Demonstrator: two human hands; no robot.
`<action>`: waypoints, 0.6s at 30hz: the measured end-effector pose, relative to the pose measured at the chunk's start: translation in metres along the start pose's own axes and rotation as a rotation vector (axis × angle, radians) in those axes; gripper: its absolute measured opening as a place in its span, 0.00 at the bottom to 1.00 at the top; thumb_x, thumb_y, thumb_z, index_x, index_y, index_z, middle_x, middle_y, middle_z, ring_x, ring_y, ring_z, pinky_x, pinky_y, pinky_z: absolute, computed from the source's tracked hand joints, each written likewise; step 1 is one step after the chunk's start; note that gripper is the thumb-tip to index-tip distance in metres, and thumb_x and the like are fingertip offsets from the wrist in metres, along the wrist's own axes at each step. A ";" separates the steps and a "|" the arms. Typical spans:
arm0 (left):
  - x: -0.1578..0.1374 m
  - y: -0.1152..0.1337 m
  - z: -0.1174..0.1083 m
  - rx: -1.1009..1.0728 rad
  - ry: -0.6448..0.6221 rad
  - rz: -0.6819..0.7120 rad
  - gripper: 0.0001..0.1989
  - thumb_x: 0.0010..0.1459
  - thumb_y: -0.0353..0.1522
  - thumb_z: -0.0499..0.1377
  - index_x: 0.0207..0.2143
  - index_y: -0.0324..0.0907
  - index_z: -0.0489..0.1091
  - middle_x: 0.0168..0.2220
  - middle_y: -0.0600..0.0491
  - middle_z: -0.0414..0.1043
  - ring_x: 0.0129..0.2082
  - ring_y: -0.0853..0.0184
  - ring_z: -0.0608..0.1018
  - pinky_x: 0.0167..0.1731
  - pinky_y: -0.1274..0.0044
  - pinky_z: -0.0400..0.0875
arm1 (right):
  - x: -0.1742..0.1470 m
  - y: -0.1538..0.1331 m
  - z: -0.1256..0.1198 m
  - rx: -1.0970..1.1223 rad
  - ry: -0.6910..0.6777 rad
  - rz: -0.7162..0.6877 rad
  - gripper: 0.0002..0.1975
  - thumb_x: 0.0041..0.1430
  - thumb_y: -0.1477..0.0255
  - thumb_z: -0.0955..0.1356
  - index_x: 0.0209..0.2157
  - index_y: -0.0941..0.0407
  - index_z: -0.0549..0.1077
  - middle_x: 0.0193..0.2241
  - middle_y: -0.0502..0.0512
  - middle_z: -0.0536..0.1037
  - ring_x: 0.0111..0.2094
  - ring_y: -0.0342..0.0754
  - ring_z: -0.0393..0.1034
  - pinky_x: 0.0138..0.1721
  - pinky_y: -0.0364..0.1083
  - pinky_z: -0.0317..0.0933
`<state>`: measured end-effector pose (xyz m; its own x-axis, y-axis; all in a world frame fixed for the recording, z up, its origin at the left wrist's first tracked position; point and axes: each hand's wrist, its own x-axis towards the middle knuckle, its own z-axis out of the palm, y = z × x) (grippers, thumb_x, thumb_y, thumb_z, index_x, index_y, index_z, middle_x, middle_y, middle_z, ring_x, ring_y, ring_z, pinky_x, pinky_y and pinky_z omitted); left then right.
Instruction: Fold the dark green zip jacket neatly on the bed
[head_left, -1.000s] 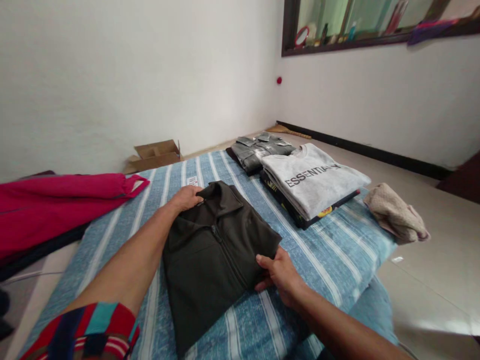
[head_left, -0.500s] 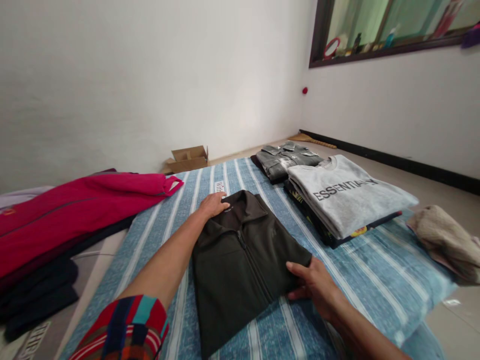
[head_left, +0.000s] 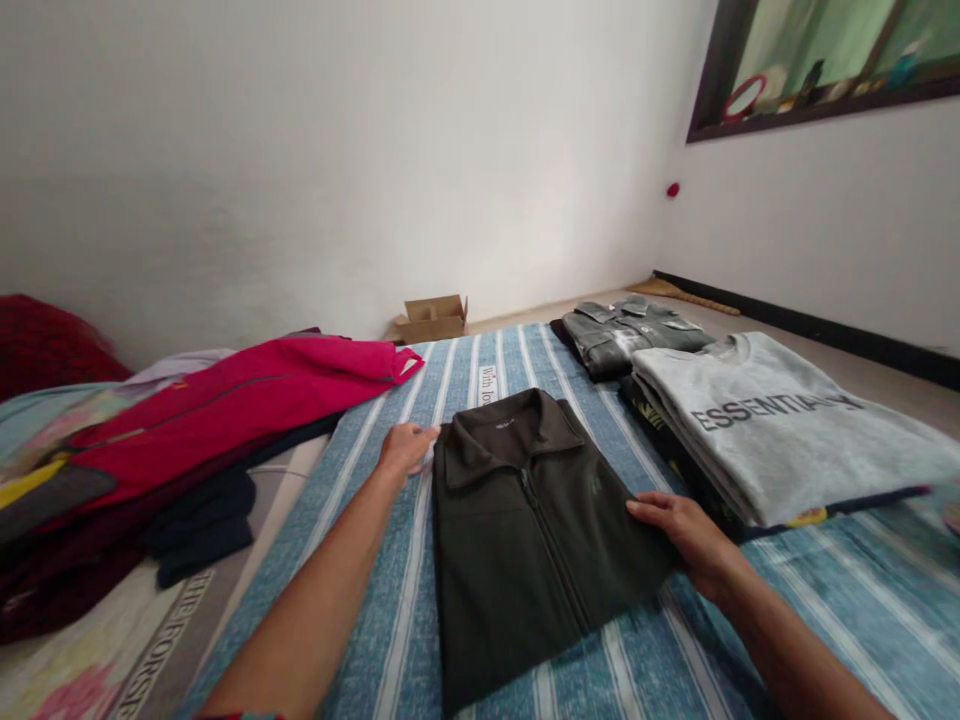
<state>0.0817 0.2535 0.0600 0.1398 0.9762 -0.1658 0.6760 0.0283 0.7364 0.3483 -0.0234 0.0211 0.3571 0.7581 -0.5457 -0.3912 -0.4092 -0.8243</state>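
A dark olive zip-up jacket (head_left: 517,560) lies folded into a rough rectangle, collar facing away from me and front zip showing. My left hand (head_left: 407,450) pinches its far left corner at the shoulder, thumb and fingers closed. At the right edge, my right hand (head_left: 694,545) has its thumb on top and its other fingers tucked underneath, partly hidden by the cloth. That edge is slightly raised. Under the jacket spreads a blue striped bedsheet (head_left: 375,560).
Right of the jacket is a stack topped by a grey ESSENTIALS sweatshirt (head_left: 795,430). A folded grey jacket (head_left: 630,335) sits behind it. On the left lies a pink jacket (head_left: 247,400) over dark clothes (head_left: 210,520). A cardboard box (head_left: 433,318) stands by the wall.
My view has turned left, so things appear further right. My left hand has shifted from the collar to the jacket's left shoulder corner. My right hand still holds the right edge.
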 end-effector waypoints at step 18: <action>-0.017 -0.019 0.013 -0.676 -0.203 -0.245 0.12 0.37 0.33 0.68 0.22 0.39 0.67 0.18 0.53 0.71 0.17 0.70 0.72 0.17 0.80 0.62 | 0.116 -0.063 0.033 -0.014 -0.150 0.099 0.09 0.58 0.69 0.64 0.27 0.58 0.70 0.20 0.53 0.73 0.18 0.42 0.66 0.24 0.42 0.63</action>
<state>0.0758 0.2338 0.0400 0.2176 0.8678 -0.4468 0.1214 0.4302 0.8945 0.3863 0.1072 0.0151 0.1868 0.7807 -0.5964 -0.4055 -0.4917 -0.7706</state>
